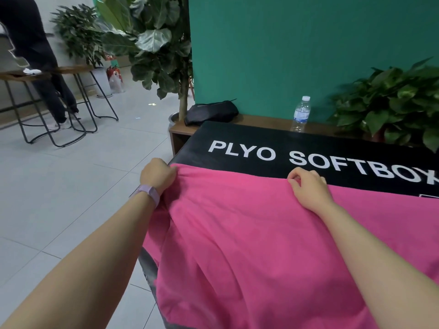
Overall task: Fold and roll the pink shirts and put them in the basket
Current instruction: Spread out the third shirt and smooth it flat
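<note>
A pink shirt (249, 238) lies spread over a black box top (237, 138) printed "PLYO SOFTBOX", and hangs off its left edge. My left hand (156, 175), with a lilac band on the wrist, grips the shirt's far left corner at the box's edge. My right hand (307, 188) pinches the shirt's far edge near the middle. The fabric between the two hands is wrinkled. No basket is in view.
Behind the box runs a low wooden shelf (261, 121) with a black bag (211, 112), a water bottle (301, 113) and a potted plant (392, 100). A tall plant (154, 43) stands left of it. Stools (59, 103) and a standing person (40, 55) are far left on tiled floor.
</note>
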